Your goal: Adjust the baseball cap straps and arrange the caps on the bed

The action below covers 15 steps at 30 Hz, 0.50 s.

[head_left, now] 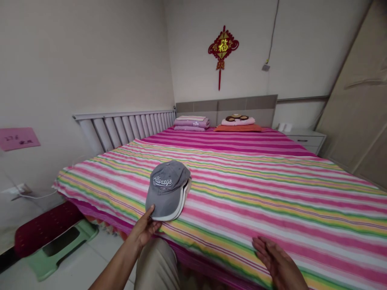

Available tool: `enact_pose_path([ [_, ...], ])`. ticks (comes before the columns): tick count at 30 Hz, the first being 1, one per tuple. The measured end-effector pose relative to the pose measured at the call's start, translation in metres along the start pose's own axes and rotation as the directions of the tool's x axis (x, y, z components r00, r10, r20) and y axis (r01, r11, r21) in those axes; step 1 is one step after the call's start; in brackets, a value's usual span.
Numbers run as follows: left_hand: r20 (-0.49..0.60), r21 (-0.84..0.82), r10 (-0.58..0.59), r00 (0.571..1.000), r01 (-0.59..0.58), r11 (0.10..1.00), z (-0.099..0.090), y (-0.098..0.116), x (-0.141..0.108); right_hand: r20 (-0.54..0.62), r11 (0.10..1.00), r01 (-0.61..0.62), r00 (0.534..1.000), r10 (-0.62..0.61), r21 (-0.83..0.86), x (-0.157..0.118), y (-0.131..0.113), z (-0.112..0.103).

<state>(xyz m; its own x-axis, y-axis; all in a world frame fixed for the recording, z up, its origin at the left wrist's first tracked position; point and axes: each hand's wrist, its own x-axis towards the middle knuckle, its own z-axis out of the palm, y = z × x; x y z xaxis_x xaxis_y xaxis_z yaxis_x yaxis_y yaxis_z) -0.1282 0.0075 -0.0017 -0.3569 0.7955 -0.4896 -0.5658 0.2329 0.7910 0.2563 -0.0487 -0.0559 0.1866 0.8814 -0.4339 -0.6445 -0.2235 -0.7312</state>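
Observation:
A grey baseball cap with white "Always" lettering lies near the front edge of the bed, brim toward me. Under it shows the pale rim of at least one more cap, stacked with it. My left hand pinches the left side of the brim, thumb on top and fingers below. Over the striped sheet at the lower right, my right hand holds nothing; its fingers are stretched out, well apart from the caps.
Folded purple bedding and a pink pile with a brown face pattern sit by the headboard. A green stool stands on the floor at left. A white nightstand is at the far right.

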Motion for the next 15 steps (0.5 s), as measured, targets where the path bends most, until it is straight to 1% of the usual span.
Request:
enact_pose_path([
  [1, 0.009, -0.042, -0.015, 1.000, 0.015, 0.999, 0.004, -0.002, -0.001, 0.003, 1.000, 0.000, 1.000, 0.000, 0.002, 0.000, 0.000, 0.000],
  [3, 0.023, -0.197, -0.018, 1.000, 0.022, 0.980, 0.013, -0.006, 0.000, 0.009, 1.000, 0.004, 1.000, -0.004, 0.010, -0.001, 0.000, 0.000],
  [5, 0.006, -0.357, 0.010, 1.000, -0.007, 0.934, 0.021, -0.011, 0.002, 0.010, 1.000, 0.013, 1.000, -0.013, 0.017, -0.001, 0.000, 0.000],
  [6, -0.013, -0.405, 0.028, 1.000, -0.031, 0.914, 0.024, -0.013, 0.003, 0.011, 1.000, 0.016, 1.000, -0.016, 0.020, 0.000, 0.001, -0.001],
  [8, -0.038, -0.442, 0.047, 0.998, -0.059, 0.895, 0.029, -0.019, 0.006, 0.008, 1.000, 0.020, 1.000, -0.020, 0.023, 0.001, 0.002, -0.001],
  [10, -0.038, -0.461, 0.060, 0.997, -0.070, 0.884, 0.032, -0.022, 0.009, 0.014, 0.999, 0.025, 1.000, -0.026, 0.023, 0.001, 0.003, -0.002],
  [15, 0.025, -0.535, 0.075, 0.997, -0.050, 0.843, 0.033, -0.025, 0.018, 0.025, 0.999, 0.041, 0.999, -0.041, 0.004, 0.000, 0.002, -0.002],
])
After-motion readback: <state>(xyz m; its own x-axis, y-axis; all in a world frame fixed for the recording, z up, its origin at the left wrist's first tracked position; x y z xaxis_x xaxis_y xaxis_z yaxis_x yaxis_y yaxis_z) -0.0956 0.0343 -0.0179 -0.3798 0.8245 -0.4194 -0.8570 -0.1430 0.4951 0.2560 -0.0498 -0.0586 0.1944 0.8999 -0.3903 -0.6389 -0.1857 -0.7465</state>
